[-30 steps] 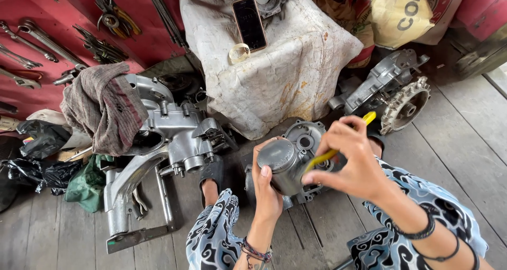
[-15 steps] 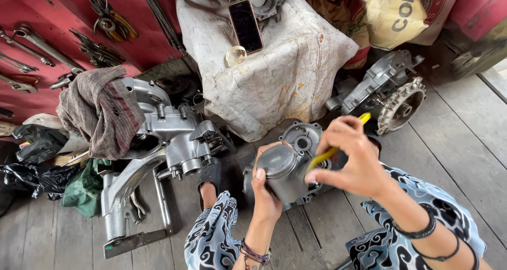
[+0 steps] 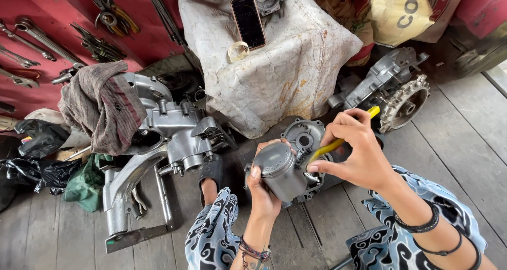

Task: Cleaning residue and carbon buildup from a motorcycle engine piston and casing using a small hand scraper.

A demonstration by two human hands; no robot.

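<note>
The left hand (image 3: 264, 188) wraps its fingers around a dull grey metal piston (image 3: 281, 169), held upright just above the grey engine casing (image 3: 303, 138) on the wooden plank floor (image 3: 465, 143). The right hand (image 3: 355, 154) pinches a yellow-handled tool (image 3: 338, 143), its tip against the piston's side.

Left hand (image 3: 264, 188) wrapped around grey metal piston (image 3: 280, 169), crown tilted up. Right hand (image 3: 351, 154) pinches yellow-handled tool (image 3: 338, 143), tip at piston's side. Dark engine casing (image 3: 303, 138) on plank floor (image 3: 459, 143) just behind piston. Large silver crankcase (image 3: 169, 138) to left, striped rag (image 3: 103, 106) draped over it. Cloth-covered block (image 3: 285, 64) behind, black phone (image 3: 248, 20) and tape roll (image 3: 237, 50) on top. Finned grey engine part (image 3: 393, 90) at right. Wrenches (image 3: 31, 37) on red surface, upper left. Patterned trousers (image 3: 211, 238) at bottom edge.
</note>
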